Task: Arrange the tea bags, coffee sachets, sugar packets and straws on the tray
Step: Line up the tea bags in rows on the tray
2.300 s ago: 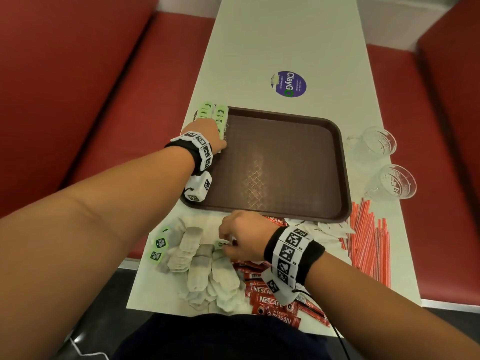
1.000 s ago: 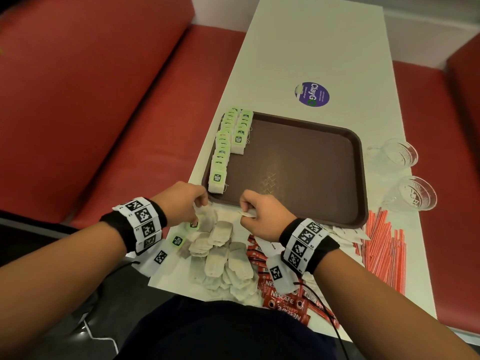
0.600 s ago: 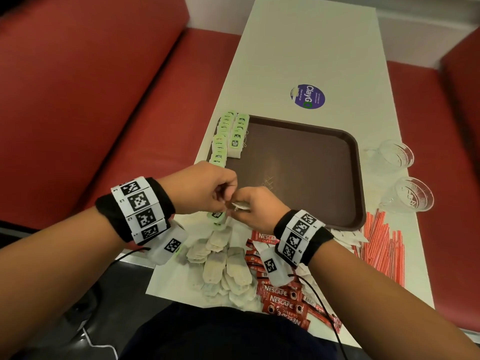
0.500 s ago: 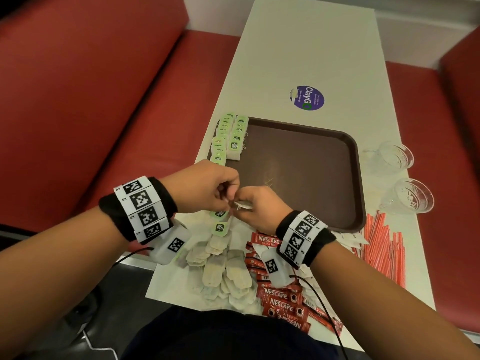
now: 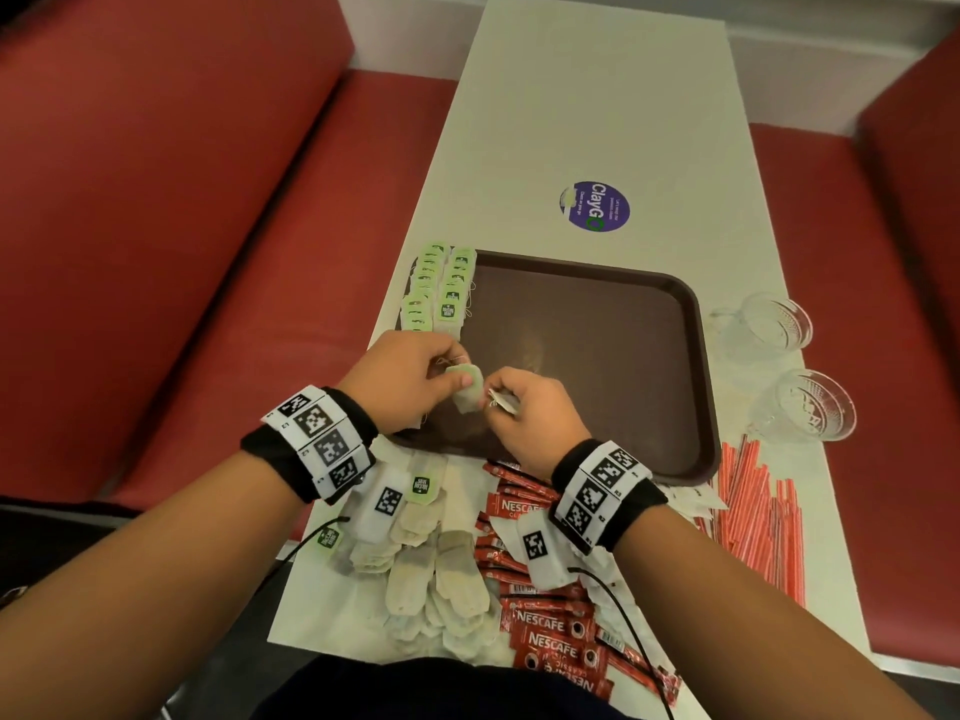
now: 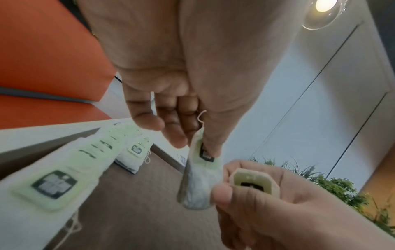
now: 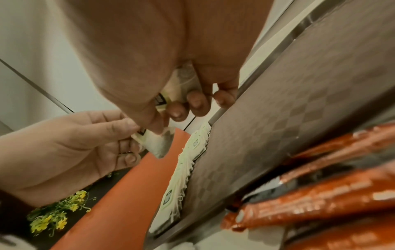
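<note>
- Over the near left corner of the brown tray (image 5: 649,366), I pinch one tea bag (image 5: 466,392) by its green tag between the thumb and forefinger of my left hand (image 5: 400,381); the bag hangs down, off the tray floor.
- My right hand (image 5: 530,413) sits just beside it, fingers curled round a second tea bag (image 6: 252,182), its thumb tip touching the hanging bag.
- Both wrists are raised above the table (image 5: 582,111), knuckles facing each other.
- Two seconds back my left hand was far up the tray's left edge and my right was down in the loose pile; both have since come together here, and the hanging bag has turned up so its tag faces me.
- Two rows of laid tea bags (image 5: 439,288) run along the tray's left rim; the rest of the tray floor lies bare to the right.
- Near me, off the tray, lie the loose tea bags (image 5: 436,563), then the red coffee sachets (image 5: 545,631), with the straws (image 5: 753,506) by the tray's right corner.
- Two clear glasses (image 5: 779,366) stand just right of the tray.
</note>
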The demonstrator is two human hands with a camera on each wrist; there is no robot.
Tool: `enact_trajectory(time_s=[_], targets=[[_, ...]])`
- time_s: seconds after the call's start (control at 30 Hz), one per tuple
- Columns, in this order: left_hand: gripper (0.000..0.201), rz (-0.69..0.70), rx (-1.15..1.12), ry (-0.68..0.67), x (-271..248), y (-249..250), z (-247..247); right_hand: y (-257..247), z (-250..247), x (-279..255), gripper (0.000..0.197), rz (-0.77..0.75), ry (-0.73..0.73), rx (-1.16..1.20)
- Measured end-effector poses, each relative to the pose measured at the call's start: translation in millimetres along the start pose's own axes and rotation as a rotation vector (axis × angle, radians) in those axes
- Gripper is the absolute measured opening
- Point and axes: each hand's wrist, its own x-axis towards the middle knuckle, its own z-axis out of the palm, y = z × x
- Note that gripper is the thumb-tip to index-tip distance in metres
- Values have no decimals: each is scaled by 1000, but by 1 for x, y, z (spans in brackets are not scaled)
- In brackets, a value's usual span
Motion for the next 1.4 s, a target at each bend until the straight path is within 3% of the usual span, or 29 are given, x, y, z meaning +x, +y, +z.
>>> enact_trajectory(time_s=[0.2, 0.37, 0.73, 0.93, 1.1, 1.2, 1.27, 1.4], targets=[[4, -43, 71, 35, 41, -6, -3, 4, -2, 9, 11, 87, 52, 8], [18, -154, 308, -91, 82, -27, -6, 3, -9, 9, 23, 136, 20, 55], [28, -235, 339, 25, 121, -45, 3, 0, -13, 2, 16, 162, -62, 48], [34, -141, 441, -110, 112, -46, 13, -1, -13, 4, 20, 143, -27, 42], [34, -97, 435, -92, 104, -36, 7, 0, -15, 10, 8, 132, -86, -36], [23, 25, 187, -36, 86, -19, -1, 3, -15, 15, 12, 111, -95, -107], [22, 105, 10, -74, 67, -5, -7, 5, -16, 18, 14, 85, -70, -130], [10, 207, -77, -168, 42, 0, -5, 2, -18, 19, 20, 5, -4, -85]])
